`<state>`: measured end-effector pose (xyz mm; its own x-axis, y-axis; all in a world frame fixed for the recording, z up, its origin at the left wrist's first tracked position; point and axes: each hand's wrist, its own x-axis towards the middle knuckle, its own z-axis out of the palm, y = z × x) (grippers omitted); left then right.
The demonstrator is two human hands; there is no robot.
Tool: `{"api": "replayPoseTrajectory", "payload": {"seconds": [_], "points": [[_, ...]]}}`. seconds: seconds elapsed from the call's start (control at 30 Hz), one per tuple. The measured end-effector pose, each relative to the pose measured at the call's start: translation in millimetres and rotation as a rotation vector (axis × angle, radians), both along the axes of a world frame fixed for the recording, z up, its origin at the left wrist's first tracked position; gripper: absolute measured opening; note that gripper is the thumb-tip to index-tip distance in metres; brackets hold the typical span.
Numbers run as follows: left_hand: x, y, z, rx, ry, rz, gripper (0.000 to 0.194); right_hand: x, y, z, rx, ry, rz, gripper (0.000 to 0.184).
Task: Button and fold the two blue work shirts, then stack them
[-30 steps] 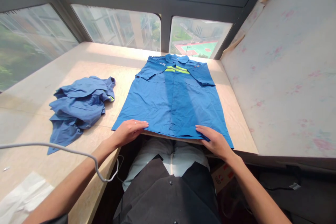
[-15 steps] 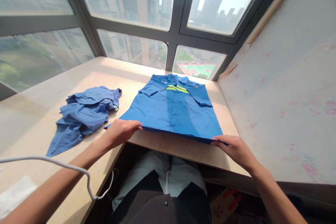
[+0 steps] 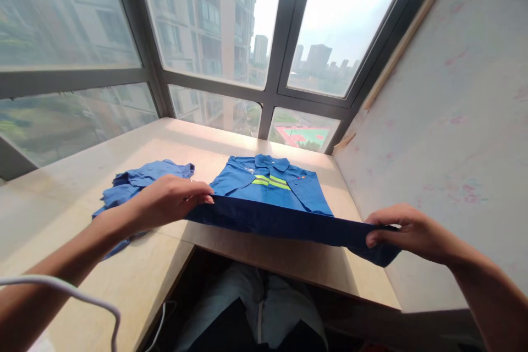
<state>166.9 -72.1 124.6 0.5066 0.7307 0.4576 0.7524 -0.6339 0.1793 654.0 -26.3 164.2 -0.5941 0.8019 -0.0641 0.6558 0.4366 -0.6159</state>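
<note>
Your left hand (image 3: 209, 193) and right hand (image 3: 371, 231) are pinching the shirt (image 3: 268, 190)'s near edge, raising it above the counter (image 3: 165, 140). A crumpled garment (image 3: 142, 176) is lying left of the shirt, partly behind your left arm.

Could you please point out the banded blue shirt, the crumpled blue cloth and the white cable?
Banded blue shirt (image 3: 273, 194): head view, on the chest below the bands.
Crumpled blue cloth (image 3: 134, 180): head view, on its upper folds.
White cable (image 3: 88, 299): head view, on its curved length.
</note>
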Motion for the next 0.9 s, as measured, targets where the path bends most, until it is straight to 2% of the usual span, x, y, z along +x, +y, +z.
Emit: {"api": "replayPoseTrajectory", "payload": {"seconds": [0.1, 0.2, 0.3, 0.37, 0.47, 0.6, 0.73, 0.9], "points": [[1.6, 0.7, 27.9, -0.052, 0.019, 0.053, 0.041, 0.1, 5.2, 21.3, 0.038, -0.002, -0.025, 0.048], [3.8, 5.9, 50.7, -0.082, 0.016, 0.066, 0.045, 1.9, 16.0, 40.0, 0.004, -0.030, -0.057, 0.052], [2.2, 21.3, 64.2, -0.080, 0.046, 0.066, 0.049, 2.4, 34.0, 53.7, -0.095, -0.049, -0.099, 0.055], [-0.9, 38.8, 65.1, -0.048, 0.092, 0.089, 0.051, -1.7, 51.1, 56.6, -0.143, -0.050, -0.124, 0.056], [-6.1, 72.7, 51.7, 0.003, 0.217, 0.171, 0.053, -15.5, 82.3, 46.9, -0.176, -0.130, -0.091, 0.055], [-10.4, 115.5, 15.4, -0.114, 0.411, 0.248, 0.050, -36.8, 119.7, 13.4, -0.100, -0.296, 0.045, 0.055], [-11.7, 144.9, -15.9, -0.205, 0.494, 0.270, 0.046, -44.7, 143.3, -16.3, 0.008, -0.352, 0.098, 0.052], [-8.5, 182.9, -30.6, -0.239, 0.506, 0.325, 0.054, -39.8, 183.4, -32.5, 0.027, -0.325, 0.117, 0.045]]}}
